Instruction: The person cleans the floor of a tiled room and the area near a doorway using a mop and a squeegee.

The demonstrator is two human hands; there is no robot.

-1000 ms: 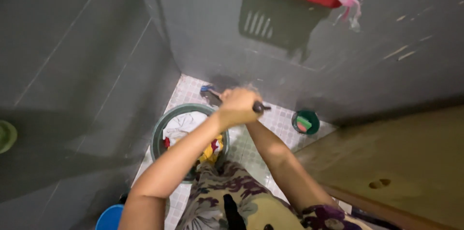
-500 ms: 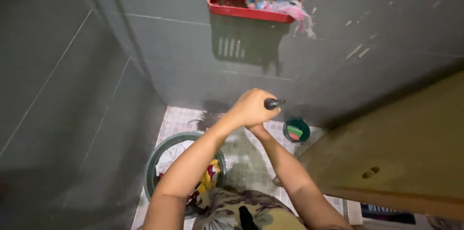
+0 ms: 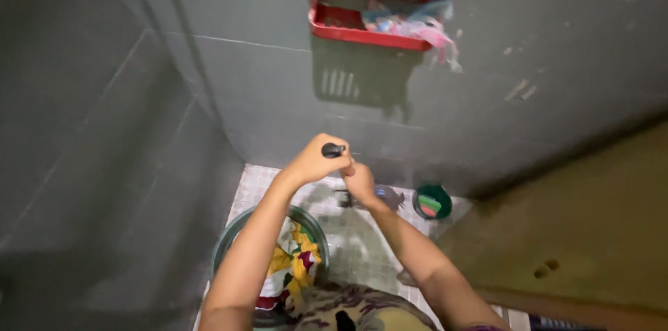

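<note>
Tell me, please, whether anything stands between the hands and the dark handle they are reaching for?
Nothing visible does: the left hand is already closed around the dark handle, and the right hand sits directly against it just below.

We see no labels, signs or screens, and the only packaging we can make out is a bunch of crumpled pink and pale blue plastic wrappers (image 3: 410, 23), too blurred to tell apart, in the lower tier of the red wall rack (image 3: 355, 33) on the grey tiled wall.
</note>
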